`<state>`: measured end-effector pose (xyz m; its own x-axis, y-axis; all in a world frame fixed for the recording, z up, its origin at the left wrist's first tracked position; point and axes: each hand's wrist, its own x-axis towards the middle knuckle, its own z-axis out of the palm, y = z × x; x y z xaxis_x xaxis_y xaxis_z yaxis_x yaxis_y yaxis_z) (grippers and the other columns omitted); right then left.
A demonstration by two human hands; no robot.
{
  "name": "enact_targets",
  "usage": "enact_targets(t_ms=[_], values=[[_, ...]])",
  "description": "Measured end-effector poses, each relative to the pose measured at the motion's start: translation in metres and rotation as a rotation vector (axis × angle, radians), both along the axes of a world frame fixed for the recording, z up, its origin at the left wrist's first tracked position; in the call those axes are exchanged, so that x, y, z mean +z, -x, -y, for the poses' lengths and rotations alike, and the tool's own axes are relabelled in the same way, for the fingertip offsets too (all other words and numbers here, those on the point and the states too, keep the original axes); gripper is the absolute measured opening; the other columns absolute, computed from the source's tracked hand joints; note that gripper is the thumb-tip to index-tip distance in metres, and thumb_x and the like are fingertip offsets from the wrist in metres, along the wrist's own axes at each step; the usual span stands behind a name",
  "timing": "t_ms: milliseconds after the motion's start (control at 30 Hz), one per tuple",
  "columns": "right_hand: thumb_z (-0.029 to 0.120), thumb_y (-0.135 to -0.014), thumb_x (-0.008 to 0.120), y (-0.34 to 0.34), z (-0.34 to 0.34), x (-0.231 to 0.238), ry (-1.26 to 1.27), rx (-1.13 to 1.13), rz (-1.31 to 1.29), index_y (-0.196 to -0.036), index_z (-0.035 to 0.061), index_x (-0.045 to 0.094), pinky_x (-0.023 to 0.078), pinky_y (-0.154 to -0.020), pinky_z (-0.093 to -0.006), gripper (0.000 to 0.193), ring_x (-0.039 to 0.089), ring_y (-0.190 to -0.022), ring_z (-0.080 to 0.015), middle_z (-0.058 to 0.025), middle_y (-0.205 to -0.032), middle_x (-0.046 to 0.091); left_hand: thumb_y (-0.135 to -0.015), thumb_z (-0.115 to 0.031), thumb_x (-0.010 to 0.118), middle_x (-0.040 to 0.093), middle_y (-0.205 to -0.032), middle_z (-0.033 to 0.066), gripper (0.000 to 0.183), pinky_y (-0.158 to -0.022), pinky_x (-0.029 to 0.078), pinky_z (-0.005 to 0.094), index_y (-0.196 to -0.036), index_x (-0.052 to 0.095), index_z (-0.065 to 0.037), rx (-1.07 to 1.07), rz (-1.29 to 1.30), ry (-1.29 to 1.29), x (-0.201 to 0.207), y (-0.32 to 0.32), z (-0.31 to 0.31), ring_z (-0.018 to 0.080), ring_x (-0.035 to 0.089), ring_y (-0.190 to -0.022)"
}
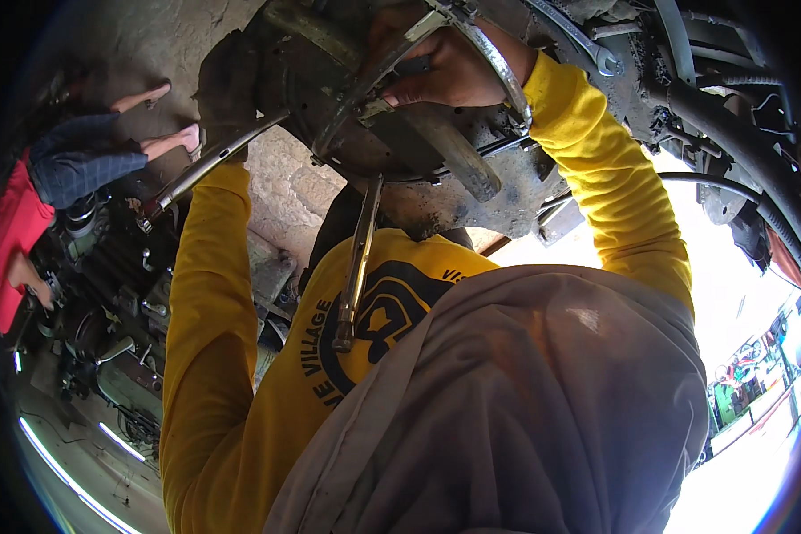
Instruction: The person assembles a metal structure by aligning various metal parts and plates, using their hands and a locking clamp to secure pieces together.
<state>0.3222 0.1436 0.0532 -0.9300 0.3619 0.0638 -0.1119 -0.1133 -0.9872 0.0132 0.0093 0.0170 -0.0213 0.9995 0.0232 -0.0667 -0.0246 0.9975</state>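
Had R hand (463,76) curled in metal frame (418,31) @ 12, L hand (230,98) @ 10-11 o'clock, couldn't tell grips, prob. had frame up, fastening left.

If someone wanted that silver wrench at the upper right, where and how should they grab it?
Probably by the slim, straight shank of the silver wrench, just above its widened lower head. Come from the camera's side, thumb and fingers closing across the long edges: the shank slants from upper left to lower right, with that face uncovered. Its upper end runs out of view.
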Motion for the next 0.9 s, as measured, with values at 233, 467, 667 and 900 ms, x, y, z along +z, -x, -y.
enact_targets(t_ms=[233,467,667,900], values=[[0.023,-0.074,0.077,0.002,0.001,0.002,-0.118,0.000,0.021,-0.113,0.0039,0.062,0.048,-0.087,-0.0397,0.046,0.059,-0.099,-0.0309,-0.0167,-0.114,0.060,-0.092,-0.017,0.060,0.055,-0.119,0.0105,0.038,-0.068,0.056,0.0282,-0.124,0.050,0.002,0.229,-1.076,-0.460,-0.020,0.016,0.004,0.0149,0.062,-0.090],[0.022,-0.073,0.077,0.000,0.000,0.004,-0.209,-0.003,0.034,-0.112,0.0037,0.062,0.048,-0.085,-0.0397,0.045,0.059,-0.098,-0.0314,-0.0170,-0.112,0.060,-0.088,-0.016,0.066,0.060,-0.118,0.0115,0.040,-0.089,0.048,0.0283,-0.122,0.053,0.001,0.441,-0.348,0.012,-0.016,-0.001,0.008,0.0179,0.058,-0.105],[0.021,-0.073,0.076,0.004,0.000,0.004,-0.295,0.006,0.056,-0.112,0.0035,0.063,0.048,-0.084,-0.0396,0.045,0.059,-0.097,-0.0318,-0.0173,-0.110,0.060,-0.087,-0.016,0.067,0.059,-0.119,0.0111,0.041,-0.090,0.047,0.0286,-0.122,0.053,0.000,0.414,-0.444,-0.096,-0.014,-0.001,0.007,0.0186,0.058,-0.106],[0.020,-0.072,0.076,0.004,-0.001,0.007,-0.366,0.006,0.065,-0.111,0.0034,0.063,0.049,-0.083,-0.0396,0.044,0.059,-0.096,-0.0323,-0.0176,-0.108,0.061,-0.086,-0.016,0.068,0.060,-0.119,0.0119,0.038,-0.091,0.046,0.0288,-0.119,0.056,0.000,0.442,-0.449,-0.053,-0.013,0.001,0.009,0.0187,0.059,-0.106]])
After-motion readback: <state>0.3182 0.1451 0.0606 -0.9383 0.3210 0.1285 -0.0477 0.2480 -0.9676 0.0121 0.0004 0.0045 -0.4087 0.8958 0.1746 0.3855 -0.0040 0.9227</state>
